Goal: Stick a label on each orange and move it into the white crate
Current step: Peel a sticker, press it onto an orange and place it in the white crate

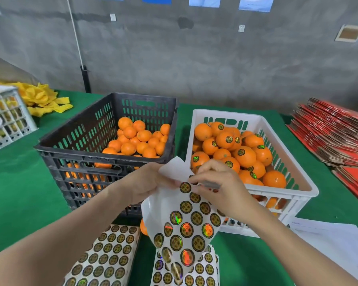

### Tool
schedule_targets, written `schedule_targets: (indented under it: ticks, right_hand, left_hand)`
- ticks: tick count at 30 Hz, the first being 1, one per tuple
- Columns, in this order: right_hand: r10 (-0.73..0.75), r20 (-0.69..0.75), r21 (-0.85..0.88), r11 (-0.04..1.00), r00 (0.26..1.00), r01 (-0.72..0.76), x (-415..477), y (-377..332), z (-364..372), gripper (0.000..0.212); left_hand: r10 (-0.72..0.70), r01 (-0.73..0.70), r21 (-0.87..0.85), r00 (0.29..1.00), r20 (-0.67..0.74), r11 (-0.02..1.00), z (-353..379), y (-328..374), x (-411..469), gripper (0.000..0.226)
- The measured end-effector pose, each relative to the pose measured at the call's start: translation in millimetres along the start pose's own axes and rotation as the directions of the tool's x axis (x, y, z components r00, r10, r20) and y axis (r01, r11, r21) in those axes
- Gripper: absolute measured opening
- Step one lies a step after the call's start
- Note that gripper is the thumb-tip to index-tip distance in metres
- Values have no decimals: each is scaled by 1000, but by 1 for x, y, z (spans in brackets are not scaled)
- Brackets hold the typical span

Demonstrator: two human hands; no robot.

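Observation:
A white sheet of round gold-and-black labels (pixel 186 221) hangs in front of me over the table's near edge. My left hand (pixel 145 182) grips the sheet's upper left part. My right hand (pixel 217 186) pinches a label at the sheet's top edge, fingers curled. The black crate (pixel 74 139) on the left holds several unlabelled oranges (pixel 139 139). On the right, the white crate (pixel 298 178) is filled with several labelled oranges (pixel 232 149). One orange (pixel 143 227) lies on the table, mostly hidden behind the sheet.
Two stacks of label sheets (pixel 105 259) lie on the green table (pixel 19 178) near me. Yellow foam nets (pixel 43 100) and a white basket (pixel 6 118) sit far left. Red flat cartons (pixel 335 137) are piled at right, white papers (pixel 335 242) near right.

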State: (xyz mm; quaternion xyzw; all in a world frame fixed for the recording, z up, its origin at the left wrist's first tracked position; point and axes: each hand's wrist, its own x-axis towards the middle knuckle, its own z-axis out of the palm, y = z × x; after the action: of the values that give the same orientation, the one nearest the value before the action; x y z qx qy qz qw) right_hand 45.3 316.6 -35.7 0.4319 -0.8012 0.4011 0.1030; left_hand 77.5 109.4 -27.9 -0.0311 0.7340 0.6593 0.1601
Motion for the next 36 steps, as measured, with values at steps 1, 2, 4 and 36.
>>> schedule_targets:
  ticks: [1,2,4,36]
  right_hand:
    - [-15,-15,-31,999,1000,14,-2,-1,4,17]
    - [-31,-39,-65,997,999,29,-3,-1,8,19]
    - [-52,-80,-108,993,995,43,-5,-2,15,18]
    - [339,-182,461,859,923,-225,84,-13,57,20]
  left_hand:
    - [10,-10,-20,1000,8,1000,-1,-1,1,29]
    - [19,-19,-26,1000,16,999,-1,-3,3,30]
    - [27,-26,-20,999,35,999,-1,-5,5,27]
    - [479,-396,307,834,-273,865,-66,8,-3,18]
